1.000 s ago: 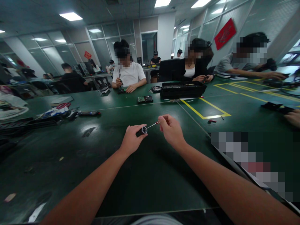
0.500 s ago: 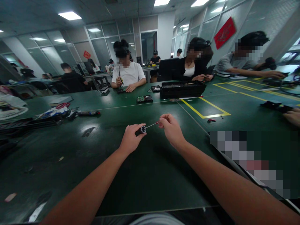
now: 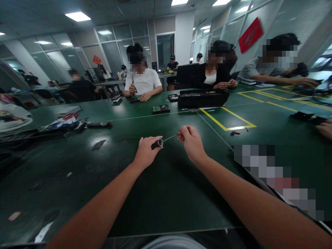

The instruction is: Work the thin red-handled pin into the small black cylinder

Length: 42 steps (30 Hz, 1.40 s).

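A short black cylinder (image 3: 157,143) with a silver ring around its round end is held between the thumb and fingers of my left hand (image 3: 145,152). Its ringed end faces right and toward me. My right hand (image 3: 192,142) pinches the reddish handle of a thin screwdriver (image 3: 170,137), most of which is hidden by the fingers. The metal shaft slants down to the left, and its tip meets the edge of the ring in view. Whether it touches or goes inside, I cannot tell. Both hands are above the green table (image 3: 166,200).
Left are a black pen-shaped tool (image 3: 100,125), red-handled scissors (image 3: 71,116) and dark parts. Ahead, a circuit-board device (image 3: 160,109) lies before a long black housing (image 3: 202,98). A small red piece (image 3: 235,132) is right, near yellow tape. Co-workers sit across the table.
My right hand and the screwdriver have shifted slightly right, away from the cylinder. The cylinder has moved a little right, and its ringed end shows a darker, plainer inside.
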Motion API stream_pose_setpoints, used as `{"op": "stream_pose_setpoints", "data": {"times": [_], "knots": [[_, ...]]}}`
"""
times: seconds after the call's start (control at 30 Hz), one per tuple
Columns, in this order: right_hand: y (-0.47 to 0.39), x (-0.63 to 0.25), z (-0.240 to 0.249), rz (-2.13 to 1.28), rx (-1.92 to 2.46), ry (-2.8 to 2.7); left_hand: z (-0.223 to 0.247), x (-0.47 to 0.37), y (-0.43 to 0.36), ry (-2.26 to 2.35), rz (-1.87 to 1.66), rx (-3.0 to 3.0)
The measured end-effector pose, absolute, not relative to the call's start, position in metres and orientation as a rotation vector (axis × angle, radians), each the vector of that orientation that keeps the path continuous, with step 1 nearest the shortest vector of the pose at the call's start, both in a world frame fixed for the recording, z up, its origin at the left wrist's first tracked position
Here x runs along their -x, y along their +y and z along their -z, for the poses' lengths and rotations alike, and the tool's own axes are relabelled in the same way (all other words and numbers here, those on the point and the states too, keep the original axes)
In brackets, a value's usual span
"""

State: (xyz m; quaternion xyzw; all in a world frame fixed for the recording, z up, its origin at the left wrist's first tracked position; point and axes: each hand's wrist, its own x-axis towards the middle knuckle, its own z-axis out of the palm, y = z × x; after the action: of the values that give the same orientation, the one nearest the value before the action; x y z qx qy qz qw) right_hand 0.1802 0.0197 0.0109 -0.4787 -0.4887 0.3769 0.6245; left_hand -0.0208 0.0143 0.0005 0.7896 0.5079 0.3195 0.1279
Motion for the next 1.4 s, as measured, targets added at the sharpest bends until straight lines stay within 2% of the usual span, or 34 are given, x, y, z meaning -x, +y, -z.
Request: {"op": "stream_pose_setpoints", "data": {"times": [0.17,0.37,0.93,1.2,1.4], "knots": [[0.012,-0.178,-0.019,-0.702,1.162,-1.315,-0.003,0.019,0.011,1.472,-0.942,-2.31],[0.011,-0.177,-0.018,-0.849,1.12,-1.311,-0.004,0.021,0.012,1.493,-0.975,-2.305],[0.007,-0.175,-0.018,-0.699,1.215,-1.337,0.001,0.021,0.015,1.492,-0.978,-2.307],[0.0,-0.178,-0.023,-0.56,1.075,-1.381,0.003,0.021,0.015,1.507,-0.94,-2.284],[-0.001,-0.178,-0.026,-0.47,1.185,-1.447,0.0,0.02,0.013,1.536,-0.9,-2.259]]}}
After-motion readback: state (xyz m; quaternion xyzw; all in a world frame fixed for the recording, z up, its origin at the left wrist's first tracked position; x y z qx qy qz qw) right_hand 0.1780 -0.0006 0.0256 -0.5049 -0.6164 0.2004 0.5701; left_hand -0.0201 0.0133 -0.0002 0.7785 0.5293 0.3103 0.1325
